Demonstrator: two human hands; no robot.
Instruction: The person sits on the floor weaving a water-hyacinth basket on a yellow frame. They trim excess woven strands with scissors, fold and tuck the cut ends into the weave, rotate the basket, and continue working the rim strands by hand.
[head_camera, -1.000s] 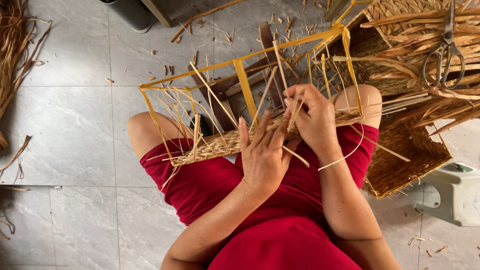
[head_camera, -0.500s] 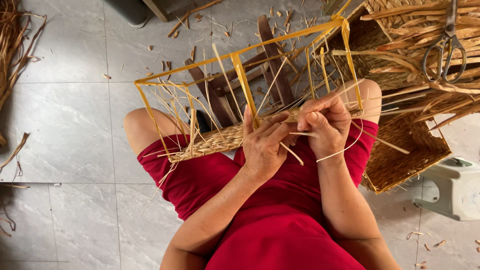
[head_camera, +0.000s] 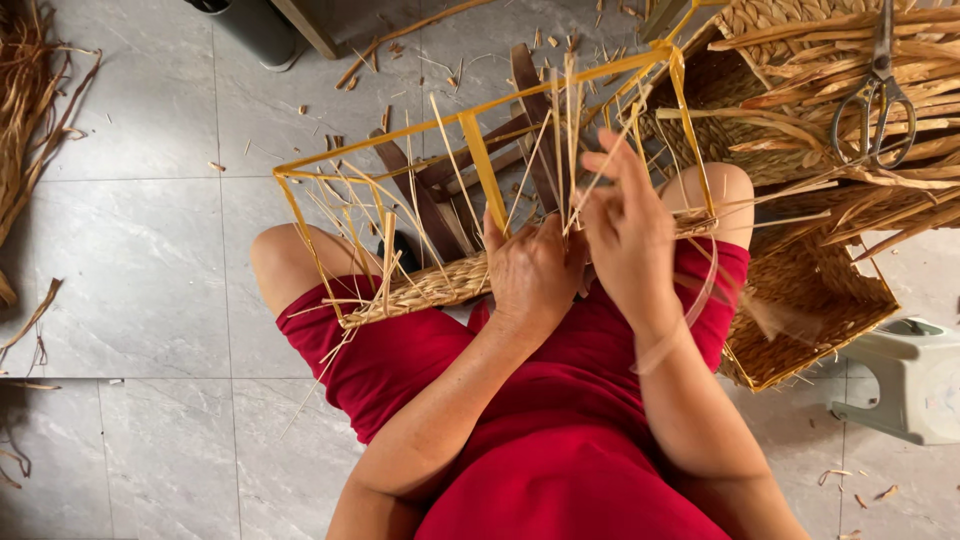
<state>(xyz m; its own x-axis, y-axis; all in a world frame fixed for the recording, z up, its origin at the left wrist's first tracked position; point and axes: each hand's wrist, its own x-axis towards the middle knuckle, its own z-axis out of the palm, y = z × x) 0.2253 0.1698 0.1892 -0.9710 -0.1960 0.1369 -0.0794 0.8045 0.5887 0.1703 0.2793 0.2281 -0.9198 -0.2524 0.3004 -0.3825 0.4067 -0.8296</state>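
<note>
A yellow wire basket frame (head_camera: 470, 130) rests across my knees, with a band of woven straw (head_camera: 430, 285) along its near edge. Thin upright straw strands (head_camera: 560, 140) stand up from the weave. My left hand (head_camera: 530, 270) presses on the woven band near the middle of the frame. My right hand (head_camera: 630, 225) is raised just to its right, fingers pinched on a straw strand that it pulls up between the uprights. I sit in red shorts (head_camera: 540, 420).
A finished woven basket (head_camera: 810, 300) lies at my right, under a heap of dried straw with scissors (head_camera: 875, 100) on top. A white plastic stool (head_camera: 910, 375) stands at the right edge. Loose straw (head_camera: 30, 120) lies at far left on the grey tiled floor.
My right hand has lifted from the weave, pulling a strand upward. My left hand stays on the woven band. The view has shifted slightly closer.
</note>
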